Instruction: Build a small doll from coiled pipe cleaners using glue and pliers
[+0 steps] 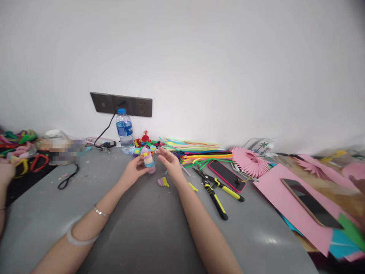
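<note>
Well, from my seat the only print I can pick out is on the bottle [124, 140], whose blue label [124, 128] carries white characters too small to read, and on a bag [264, 146] with a palm tree drawn on it. My left hand [134, 170] is grasping the toy [149, 162], a stacked pastel piece held just above the table [148, 232], in front of the bottle and slightly right of it. My right hand [171, 163] has its fingers bent close beside the toy's top; I cannot tell whether they pinch anything. A small purple-and-yellow piece [163, 182] lies nearby, with pliers [212, 190] and a pink-edged phone [227, 176] farther right. The grey tabletop is glossy and flecked with specks. Behind it, I see a plain white wall [205, 68] bearing a dark socket panel [123, 104], with a black cable [107, 130] plugged in.
</note>
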Demonstrator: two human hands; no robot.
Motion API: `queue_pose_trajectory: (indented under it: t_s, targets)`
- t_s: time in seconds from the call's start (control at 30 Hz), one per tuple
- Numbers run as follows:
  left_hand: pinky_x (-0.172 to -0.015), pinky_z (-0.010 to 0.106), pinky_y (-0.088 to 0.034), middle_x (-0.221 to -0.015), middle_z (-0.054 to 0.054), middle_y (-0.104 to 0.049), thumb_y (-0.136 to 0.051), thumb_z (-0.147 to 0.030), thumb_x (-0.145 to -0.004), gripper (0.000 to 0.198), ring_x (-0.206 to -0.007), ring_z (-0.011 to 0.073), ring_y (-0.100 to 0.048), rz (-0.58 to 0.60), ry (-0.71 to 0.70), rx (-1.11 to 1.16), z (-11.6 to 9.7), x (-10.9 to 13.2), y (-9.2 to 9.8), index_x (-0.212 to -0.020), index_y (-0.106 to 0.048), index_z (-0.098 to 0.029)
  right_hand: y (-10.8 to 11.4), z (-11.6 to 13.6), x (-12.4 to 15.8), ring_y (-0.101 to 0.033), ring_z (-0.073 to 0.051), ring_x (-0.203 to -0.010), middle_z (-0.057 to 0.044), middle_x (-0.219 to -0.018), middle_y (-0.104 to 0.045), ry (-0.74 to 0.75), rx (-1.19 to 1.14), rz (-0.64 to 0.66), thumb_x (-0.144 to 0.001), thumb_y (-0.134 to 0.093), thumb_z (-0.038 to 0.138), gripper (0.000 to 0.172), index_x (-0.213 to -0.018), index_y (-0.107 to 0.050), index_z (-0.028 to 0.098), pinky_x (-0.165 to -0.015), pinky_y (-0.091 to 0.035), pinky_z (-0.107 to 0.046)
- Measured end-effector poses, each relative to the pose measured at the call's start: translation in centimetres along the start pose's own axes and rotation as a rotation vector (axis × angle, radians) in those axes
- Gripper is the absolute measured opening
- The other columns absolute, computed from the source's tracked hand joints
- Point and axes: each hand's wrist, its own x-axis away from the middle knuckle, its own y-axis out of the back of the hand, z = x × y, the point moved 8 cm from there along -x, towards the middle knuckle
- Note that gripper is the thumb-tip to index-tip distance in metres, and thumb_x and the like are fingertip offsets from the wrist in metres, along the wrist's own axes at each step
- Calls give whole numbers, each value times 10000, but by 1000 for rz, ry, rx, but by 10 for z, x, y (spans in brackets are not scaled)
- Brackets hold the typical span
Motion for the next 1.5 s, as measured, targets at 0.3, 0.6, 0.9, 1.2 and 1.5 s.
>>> queue_pose_trajectory:
  t_s: [0.3,0.6,0.9,1.2,1.5]
  targets:
    - [-890,470,-542,-1070,138,-740,-767,-406,-655,487,-982,299,-699,7,-13,-7,5,0,-4,-1047,-614,-160,8,-7,-3,-658,-248,-1044,-99,-1047,-735,-13,-40,-108,-736,-716,490,446,-1061,-691,185,-949,-484,-393]
    - [-929,489,-535,-1120,146,-725,-826,-416,-566,613,-1041,321,-676,-21,19,36,10,-2,0,-1076,-631,-140,1,-17,-1,-661,-205,-935,-66,-1001,-739,0,70,19,-724,-625,239,356,-1074,-672,196,-888,-487,-358]
    - [-912,491,-542,-1001,92,-774,-784,-403,-637,457,-948,321,-709,37,-4,-15,7,-3,1,-1005,-733,-136,-1,-15,-1,-645,-199,-921,-52,-1003,-732,-6,110,56,-709,-548,181,411,-1101,-671,202,-904,-478,-371]
    - [-900,486,-552,-1045,99,-767,-806,-396,-618,504,-938,318,-719,31,-3,5,8,-4,2,-1049,-733,-145,2,-17,-2,-659,-206,-905,-59,-969,-740,-12,96,37,-722,-556,203,378,-1081,-672,185,-900,-481,-378]
    - [-939,475,-535,-1076,96,-760,-833,-432,-558,574,-1009,321,-700,9,55,68,9,-4,4,-1048,-722,-156,2,-19,-2,-661,-204,-905,-65,-963,-737,-5,111,22,-727,-543,190,373,-1072,-685,187,-872,-498,-375]
